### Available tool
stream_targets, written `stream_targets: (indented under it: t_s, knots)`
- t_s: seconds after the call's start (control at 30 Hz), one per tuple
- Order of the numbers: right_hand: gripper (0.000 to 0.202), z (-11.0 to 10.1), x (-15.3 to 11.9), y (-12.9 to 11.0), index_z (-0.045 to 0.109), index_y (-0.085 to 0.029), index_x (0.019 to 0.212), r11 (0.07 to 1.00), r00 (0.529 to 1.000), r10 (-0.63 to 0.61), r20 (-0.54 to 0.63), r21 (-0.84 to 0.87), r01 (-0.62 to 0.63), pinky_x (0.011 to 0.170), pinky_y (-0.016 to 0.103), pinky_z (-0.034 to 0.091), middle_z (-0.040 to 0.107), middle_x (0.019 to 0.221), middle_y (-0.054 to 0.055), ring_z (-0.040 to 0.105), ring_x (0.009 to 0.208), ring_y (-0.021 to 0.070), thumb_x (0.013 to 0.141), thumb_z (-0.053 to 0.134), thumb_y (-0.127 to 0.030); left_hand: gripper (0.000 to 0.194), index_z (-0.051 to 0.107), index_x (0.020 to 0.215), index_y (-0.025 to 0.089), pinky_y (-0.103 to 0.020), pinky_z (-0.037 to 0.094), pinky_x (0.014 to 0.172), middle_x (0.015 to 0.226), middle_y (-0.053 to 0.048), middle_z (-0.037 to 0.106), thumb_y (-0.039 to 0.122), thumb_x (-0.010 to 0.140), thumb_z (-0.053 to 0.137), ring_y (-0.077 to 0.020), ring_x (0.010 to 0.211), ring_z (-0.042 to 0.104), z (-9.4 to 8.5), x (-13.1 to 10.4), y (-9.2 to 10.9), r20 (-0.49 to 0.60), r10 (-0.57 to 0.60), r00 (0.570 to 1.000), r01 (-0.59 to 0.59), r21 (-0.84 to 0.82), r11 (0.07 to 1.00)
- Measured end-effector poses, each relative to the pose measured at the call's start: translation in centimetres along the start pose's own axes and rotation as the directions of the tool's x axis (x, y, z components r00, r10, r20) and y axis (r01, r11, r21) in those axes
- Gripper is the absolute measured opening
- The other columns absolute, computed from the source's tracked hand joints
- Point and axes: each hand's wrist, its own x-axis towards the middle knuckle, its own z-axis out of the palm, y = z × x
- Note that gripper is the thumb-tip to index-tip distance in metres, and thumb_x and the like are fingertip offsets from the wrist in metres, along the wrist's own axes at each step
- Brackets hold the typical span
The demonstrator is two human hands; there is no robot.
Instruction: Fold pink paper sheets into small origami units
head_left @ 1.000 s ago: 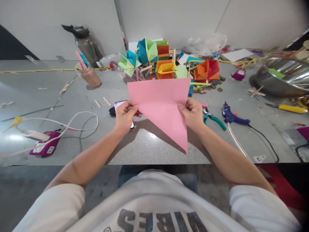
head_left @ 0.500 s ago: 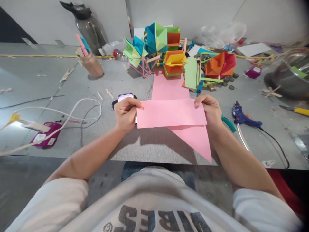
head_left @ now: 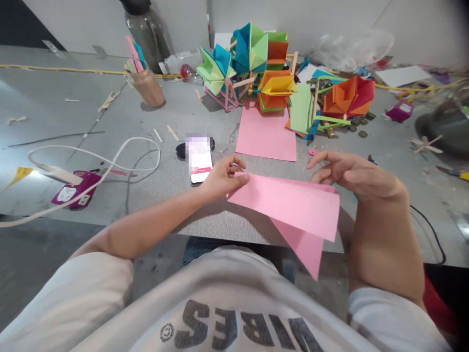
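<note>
Paper (head_left: 286, 203), pink and folded, is held above the near edge of the table (head_left: 208, 222). At its ten o'clock, the left hand (head_left: 224, 179) pinches its left end. At two o'clock, the right hand (head_left: 366, 177) has its fingers spread apart; I cannot tell if they touch it. At twelve o'clock lies a flat pink sheet (head_left: 266, 137).

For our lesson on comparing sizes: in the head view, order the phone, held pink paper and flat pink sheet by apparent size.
1. Held pink paper
2. Flat pink sheet
3. Phone
</note>
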Motion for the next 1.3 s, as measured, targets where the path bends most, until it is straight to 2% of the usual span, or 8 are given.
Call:
stream_targets:
  t_s: [0.07,0.17,0.23,0.4,0.57,0.83,0.97,1.3]
  knots:
    - [0.089,0.0,0.4,-0.1,0.077,-0.029,0.134,0.991,0.974,0.019,0.224,0.122,-0.047,0.053,0.033,0.047,0.09,0.101,0.014,0.077,0.064,0.0244,0.08,0.075,-0.1,0.036,0.064,0.106,0.022,-0.023,0.04,0.061,0.075,0.007,0.061,0.028,0.08,0.088,-0.0092,0.063,0.055,0.5,-0.4,-0.3,0.083,-0.016,0.996,0.014,0.019,1.0]
    - [0.073,2.6,1.8,-0.3,0.079,-0.024,0.13,0.998,0.951,0.054,0.305,0.023,-0.064,0.077,0.038,0.061,0.089,0.116,0.017,0.085,0.097,0.0307,0.091,0.08,-0.085,0.035,0.066,0.111,0.02,-0.024,0.042,0.065,0.08,0.006,0.063,0.026,0.082,0.086,-0.0086,0.067,0.056,1.3,-1.2,-0.6,0.09,0.085,0.992,-0.091,0.065,0.994]
    - [0.061,5.2,2.6,-0.9,0.081,-0.023,0.126,0.995,0.938,0.077,0.337,-0.091,-0.049,0.078,0.038,0.06,0.088,0.11,0.012,0.081,0.091,0.0266,0.095,0.083,-0.075,0.035,0.066,0.114,0.019,-0.024,0.046,0.067,0.084,0.004,0.066,0.026,0.085,0.085,-0.0091,0.07,0.06,1.7,-1.9,-0.5,0.075,0.165,0.983,-0.17,0.062,0.984]
    - [0.049,9.0,2.9,-2.4,0.086,-0.025,0.12,0.961,0.995,0.029,0.092,-0.276,-0.002,0.089,0.044,0.061,0.087,0.115,0.009,0.077,0.101,0.0285,0.09,0.087,-0.065,0.037,0.063,0.122,0.021,-0.025,0.051,0.071,0.089,0.001,0.072,0.027,0.092,0.085,-0.0121,0.078,0.069,2.2,-3.1,-0.2,0.088,0.251,0.964,-0.254,0.018,0.967]
    - [0.033,9.7,2.6,-2.4,0.085,-0.026,0.103,0.97,0.985,0.062,0.161,-0.242,-0.022,0.073,0.037,0.053,0.081,0.092,0.004,0.069,0.082,0.0232,0.093,0.083,-0.057,0.039,0.066,0.123,0.021,-0.025,0.054,0.072,0.097,-0.001,0.074,0.025,0.091,0.087,-0.0131,0.082,0.072,2.1,-3.3,-0.2,0.061,0.255,0.965,-0.257,0.021,0.966]
    - [0.026,11.8,2.7,-1.9,0.076,-0.023,0.082,0.978,0.998,0.004,-0.07,-0.206,-0.018,0.066,0.035,0.043,0.067,0.073,-0.001,0.057,0.069,0.0167,0.093,0.079,-0.046,0.033,0.077,0.11,0.018,-0.029,0.054,0.07,0.089,-0.004,0.076,0.043,0.092,0.089,-0.015,0.077,0.068,1.7,-2.5,0.5,-0.072,0.039,0.997,-0.037,0.039,0.999]
    - [0.025,11.9,2.4,-1.9,0.077,-0.023,0.084,0.972,0.995,-0.01,-0.1,-0.233,-0.014,0.067,0.035,0.043,0.068,0.074,-0.001,0.057,0.071,0.0169,0.094,0.079,-0.045,0.034,0.076,0.085,0.018,-0.03,0.051,0.069,0.082,-0.004,0.073,0.049,0.093,0.088,-0.0149,0.075,0.063,1.4,-2.1,0.6,-0.093,-0.001,0.996,0.012,0.117,0.993]
    - [0.037,11.7,2.7,-1.6,0.08,-0.022,0.093,0.969,0.999,0.027,-0.036,-0.246,-0.035,0.066,0.035,0.043,0.073,0.08,0.002,0.06,0.073,0.0186,0.102,0.075,-0.058,0.027,0.077,0.086,0.019,-0.028,0.049,0.064,0.077,-0.001,0.072,0.042,0.089,0.089,-0.013,0.069,0.06,1.5,-1.8,0.4,-0.083,0.035,0.996,-0.028,0.082,0.996]
